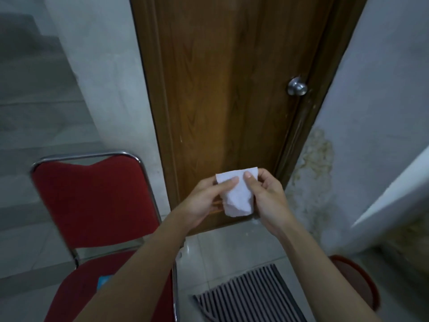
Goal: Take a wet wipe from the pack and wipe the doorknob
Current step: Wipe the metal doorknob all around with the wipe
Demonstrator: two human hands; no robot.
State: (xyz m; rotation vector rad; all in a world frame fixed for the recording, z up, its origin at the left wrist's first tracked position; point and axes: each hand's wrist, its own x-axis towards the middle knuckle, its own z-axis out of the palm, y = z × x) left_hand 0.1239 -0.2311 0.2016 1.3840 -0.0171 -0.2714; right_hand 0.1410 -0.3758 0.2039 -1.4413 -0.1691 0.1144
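Wooden door (227, 89) ahead, doorknob (297, 86) up right, untouched. Left hand (204, 201) and right hand (267, 196) both pinch the wet wipe (236, 196); I'd bunch it in one palm, then wrap the knob.

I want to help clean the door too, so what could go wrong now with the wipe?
1. Both hands, left hand and right hand, pinch the wet wipe only by its top edge; it could slip and fall on the floor tiles.
2. The doorknob is up and to the right, not touched yet; a still-folded wipe might miss parts of it.
3. The red chair stands close on the left and could be bumped.
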